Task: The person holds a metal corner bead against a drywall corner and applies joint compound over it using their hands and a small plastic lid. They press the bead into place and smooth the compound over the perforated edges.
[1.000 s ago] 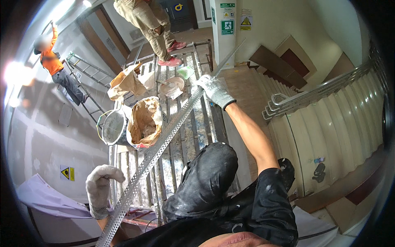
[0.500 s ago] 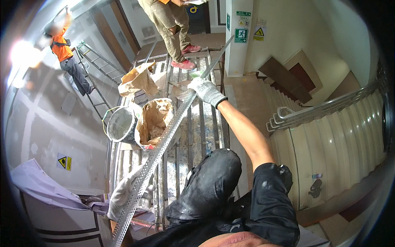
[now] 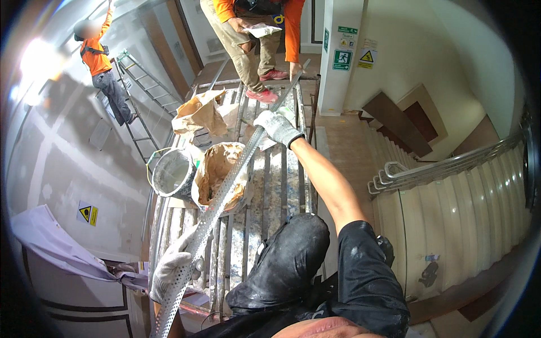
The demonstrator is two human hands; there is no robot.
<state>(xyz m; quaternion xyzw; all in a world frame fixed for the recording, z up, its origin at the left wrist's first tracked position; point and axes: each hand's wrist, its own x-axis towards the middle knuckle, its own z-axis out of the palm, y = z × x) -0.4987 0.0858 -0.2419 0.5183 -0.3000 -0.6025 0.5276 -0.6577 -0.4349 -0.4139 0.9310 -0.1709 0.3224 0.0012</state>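
A long perforated metal corner bead (image 3: 218,207) runs slantwise from the lower left up to the far end of the platform. My right hand (image 3: 278,128), in a grey-white knitted glove, is closed round its upper part. Lower down, my left hand (image 3: 171,269), gloved likewise, grips the bead near its lower end; some of its fingers are hidden behind the metal. Beneath the bead stands an open paper sack (image 3: 218,169) with powdery residue on its walls. Beside that is a dark bucket (image 3: 172,173) with pale smears. A co-worker's hand (image 3: 295,69) is at the bead's far end.
I am on a paint-spattered slatted platform (image 3: 256,191). A co-worker in orange (image 3: 265,42) stoops at its far end. Another person (image 3: 101,65) stands on a ladder (image 3: 143,84) by the left wall. A crumpled paper bag (image 3: 200,112) lies ahead; metal railings (image 3: 445,163) run at right.
The co-worker at the far end has bent down and reached a hand to the bead's tip. My hands keep their hold on the bead, and the view has shifted slightly.
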